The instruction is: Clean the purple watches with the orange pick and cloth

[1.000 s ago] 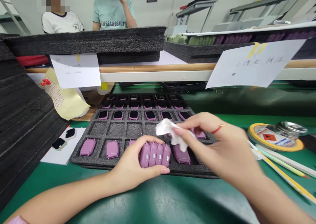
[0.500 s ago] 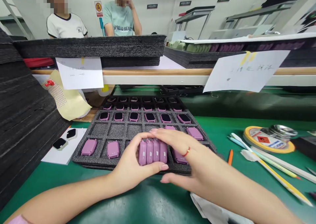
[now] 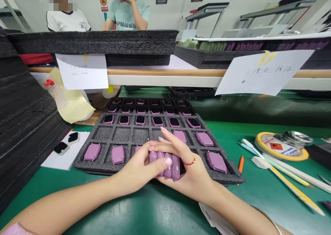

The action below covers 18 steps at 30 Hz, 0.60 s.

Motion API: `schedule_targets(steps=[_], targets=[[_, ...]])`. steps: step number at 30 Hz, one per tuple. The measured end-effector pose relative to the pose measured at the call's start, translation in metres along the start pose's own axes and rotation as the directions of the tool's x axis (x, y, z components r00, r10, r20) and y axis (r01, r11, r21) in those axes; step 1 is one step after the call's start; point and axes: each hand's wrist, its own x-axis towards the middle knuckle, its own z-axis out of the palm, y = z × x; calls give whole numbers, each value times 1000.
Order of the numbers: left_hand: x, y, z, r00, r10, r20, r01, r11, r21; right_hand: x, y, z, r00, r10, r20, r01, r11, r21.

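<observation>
A row of several purple smartwatch cases (image 3: 172, 171), pressed side by side, is held between both hands above the front of a black foam tray (image 3: 104, 164). My left hand (image 3: 146, 167) is closed on the row from the left, its thumb lying across the case edges. Around the right end and underside curls my right hand (image 3: 195, 169), with some fingertips raised behind the row. In the tray, purple cases lie face down in the near compartments, such as one purple smartwatch case (image 3: 118, 155) at the left. Farther rows hold smartwatches with black screens (image 3: 157, 121) facing up.
Two pale smartwatches (image 3: 61, 148) lie on white paper at the left. Tall black foam stacks (image 3: 23, 131) stand beside them. At the right are a yellow tape roll (image 3: 261, 148), an orange pen (image 3: 241, 164) and long thin tools (image 3: 292, 186). A shelf (image 3: 160, 80) crosses above; two people are behind it.
My right hand has moved from above the row to its right and underneath, now gripping it. The row tilts and has shifted slightly right; my left thumb has moved up over the cases.
</observation>
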Motion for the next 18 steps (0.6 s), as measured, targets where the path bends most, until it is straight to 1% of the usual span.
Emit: schedule_targets(steps=[3, 7, 11, 18], targets=[[-2, 6, 5, 1000, -29, -11, 29, 998, 53, -1, 2, 0, 1000, 20, -22, -20, 999, 27], [-8, 13, 11, 1000, -4, -10, 4, 999, 37, -4, 4, 1, 998, 22, -53, -17, 995, 94], [-11, 15, 15, 1000, 18, -14, -17, 1000, 15, -5, 2, 2, 998, 6, -69, 3, 990, 141], [-12, 16, 15, 1000, 24, 7, -24, 1000, -4, -3, -3, 1, 998, -20, -63, 27, 994, 110]])
